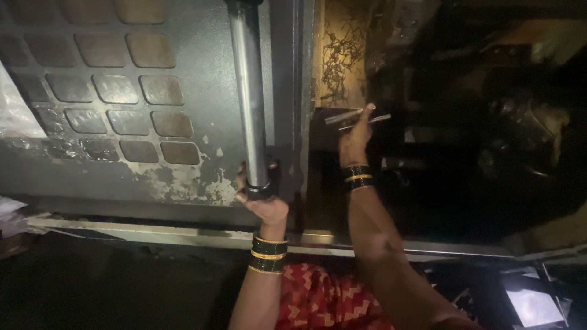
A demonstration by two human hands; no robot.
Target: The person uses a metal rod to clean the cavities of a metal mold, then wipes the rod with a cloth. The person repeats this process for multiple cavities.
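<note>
Nearest, a red patterned garment [318, 302] shows at the bottom edge, with both forearms rising from it, each wearing green and gold bangles [268, 255]. Just above, the left hand [262, 198] is curled around the lower end of a long steel door handle [249, 91], fingers wrapped tight on its dark end fitting. That handle is a bright, polished round bar whose long axis runs almost straight up the view, leaning slightly left at the top, on a grey machine door [202, 73] with scuffed paint and a grid of dull square panels. Farther in, the right hand [356, 137] reaches into the dark machine opening, fingertips pinching two thin metal rods [358, 117] that lie nearly level, tilted up to the right, crossing just above the fingers.
</note>
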